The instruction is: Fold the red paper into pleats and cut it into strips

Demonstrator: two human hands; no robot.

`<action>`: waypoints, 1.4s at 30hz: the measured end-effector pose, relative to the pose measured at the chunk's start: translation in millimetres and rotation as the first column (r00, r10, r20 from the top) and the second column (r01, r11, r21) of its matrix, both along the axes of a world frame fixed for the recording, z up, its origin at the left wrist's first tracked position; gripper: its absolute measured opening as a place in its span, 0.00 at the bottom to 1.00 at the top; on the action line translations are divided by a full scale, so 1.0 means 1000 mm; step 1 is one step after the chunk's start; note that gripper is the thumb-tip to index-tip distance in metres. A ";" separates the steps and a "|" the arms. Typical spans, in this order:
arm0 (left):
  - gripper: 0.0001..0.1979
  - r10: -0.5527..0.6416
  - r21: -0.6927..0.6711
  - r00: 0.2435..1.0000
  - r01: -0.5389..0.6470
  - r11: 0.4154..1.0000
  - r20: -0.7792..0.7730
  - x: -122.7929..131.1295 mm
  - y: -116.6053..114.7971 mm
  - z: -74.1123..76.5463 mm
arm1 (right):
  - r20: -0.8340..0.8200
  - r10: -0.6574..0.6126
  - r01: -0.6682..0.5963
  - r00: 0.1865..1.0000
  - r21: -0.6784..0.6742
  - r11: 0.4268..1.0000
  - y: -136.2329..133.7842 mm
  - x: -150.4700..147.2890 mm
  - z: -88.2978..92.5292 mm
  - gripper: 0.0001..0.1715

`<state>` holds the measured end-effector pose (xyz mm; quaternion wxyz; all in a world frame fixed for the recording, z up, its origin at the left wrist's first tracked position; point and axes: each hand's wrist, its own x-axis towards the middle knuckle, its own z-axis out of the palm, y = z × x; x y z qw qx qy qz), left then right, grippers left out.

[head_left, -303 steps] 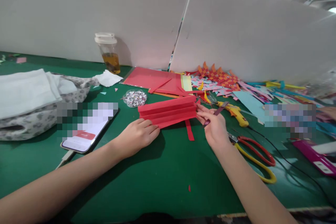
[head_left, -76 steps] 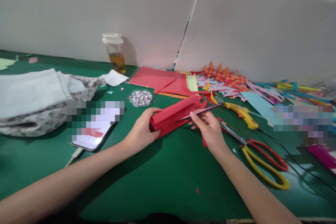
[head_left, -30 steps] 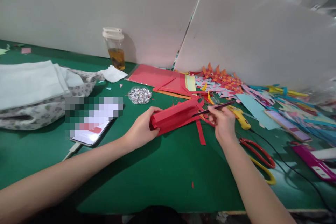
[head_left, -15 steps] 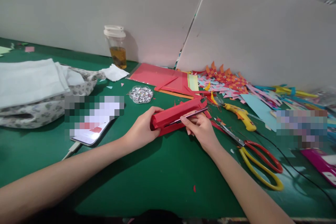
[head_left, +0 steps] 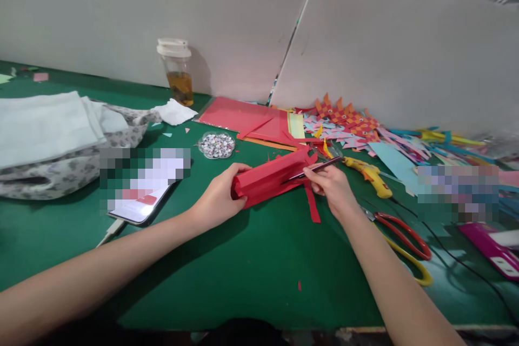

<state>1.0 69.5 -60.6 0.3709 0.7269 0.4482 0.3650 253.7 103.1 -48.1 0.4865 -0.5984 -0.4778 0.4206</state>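
Observation:
My left hand (head_left: 219, 197) is closed round the left end of a folded red paper bundle (head_left: 271, 175), held just above the green table (head_left: 251, 270). At the bundle's right end, my right hand (head_left: 332, 189) pinches a thin dark blade-like tool (head_left: 314, 168) whose tip lies in a fold of the paper. A loose red strip (head_left: 312, 204) hangs down from the bundle beside my right hand.
A phone (head_left: 141, 194) lies left of my hands, a dish of googly eyes (head_left: 217, 145) and a cup of amber liquid (head_left: 177, 71) behind. Red-and-yellow scissors (head_left: 399, 238), a yellow glue gun (head_left: 371, 175), woven paper fish (head_left: 344, 116), red sheets (head_left: 243, 119), cloth bag (head_left: 60, 140) surround.
Over ten seconds the flat pleated red sheet was gathered into a bundle. In the last second my right hand slid the tool left along the fold, then back to the right end.

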 end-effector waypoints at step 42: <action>0.27 0.004 -0.002 1.000 -0.004 1.000 0.006 0.000 0.001 -0.001 | -0.004 0.016 -0.015 1.000 0.030 0.999 0.004 0.002 -0.002 0.21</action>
